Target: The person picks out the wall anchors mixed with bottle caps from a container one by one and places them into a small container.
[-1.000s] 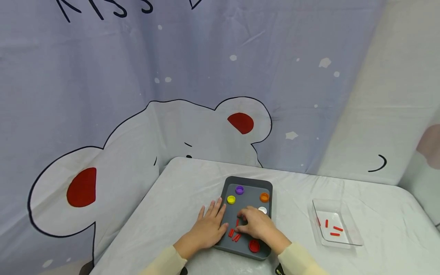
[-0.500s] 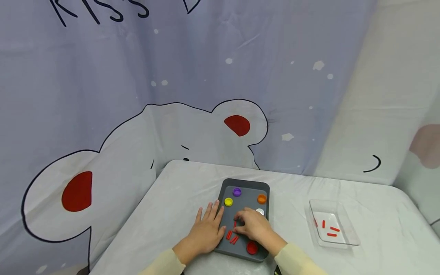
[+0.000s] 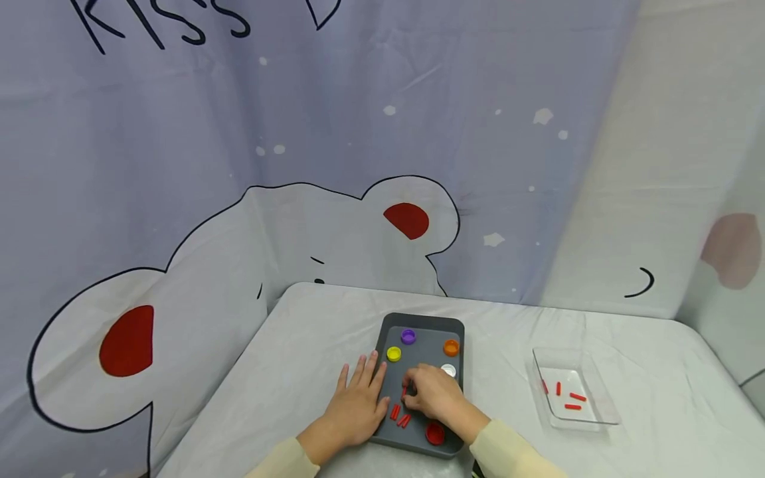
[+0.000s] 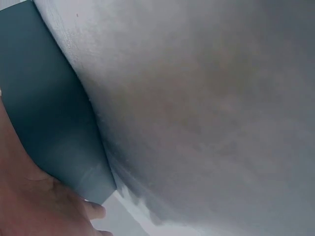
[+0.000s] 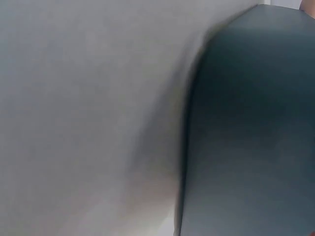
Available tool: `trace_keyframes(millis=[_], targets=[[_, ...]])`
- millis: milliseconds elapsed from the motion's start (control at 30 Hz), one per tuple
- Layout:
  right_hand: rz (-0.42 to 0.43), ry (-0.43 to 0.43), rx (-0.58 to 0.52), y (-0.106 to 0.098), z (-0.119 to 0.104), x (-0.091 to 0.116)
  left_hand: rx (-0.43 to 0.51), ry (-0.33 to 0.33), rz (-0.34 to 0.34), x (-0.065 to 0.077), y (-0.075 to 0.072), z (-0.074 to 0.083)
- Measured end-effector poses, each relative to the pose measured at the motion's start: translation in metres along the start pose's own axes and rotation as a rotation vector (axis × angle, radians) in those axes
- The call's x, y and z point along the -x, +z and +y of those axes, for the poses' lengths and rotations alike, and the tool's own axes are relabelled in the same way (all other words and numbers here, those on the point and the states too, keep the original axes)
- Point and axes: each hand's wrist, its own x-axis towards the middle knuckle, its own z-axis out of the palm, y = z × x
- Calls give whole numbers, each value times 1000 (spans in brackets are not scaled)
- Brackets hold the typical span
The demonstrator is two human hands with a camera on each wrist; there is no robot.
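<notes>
My left hand lies with fingers spread over the left rim of a dark grey tray. In the left wrist view part of that hand shows against the tray's outer wall. My right hand is over the middle of the tray, thumb and forefinger pinching the two ends of a small red stick. Several more red sticks lie just in front of it, between the two hands. A red round cap sits near the tray's front right corner, beside the right wrist.
Purple, yellow, orange and white round caps stand in the tray's farther part. To the right, a clear box holds several red sticks. A white cloth covers the table; a printed curtain hangs behind.
The head view has shifted slightly, moving the scene left and down. My right fingers have drawn in closer around the red stick. The left hand stays on the tray's rim.
</notes>
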Motion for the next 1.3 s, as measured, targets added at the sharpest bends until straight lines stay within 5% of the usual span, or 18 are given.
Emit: trace_keyframes(millis=[600, 967, 1300], targets=[[21, -28, -75, -7, 10, -1, 39, 22, 44, 0, 3, -1], [66, -15, -252, -36, 14, 12, 27, 7, 31, 0, 4, -2], [185, 26, -326, -68, 44, 41, 60, 7, 32, 2, -2, 1]])
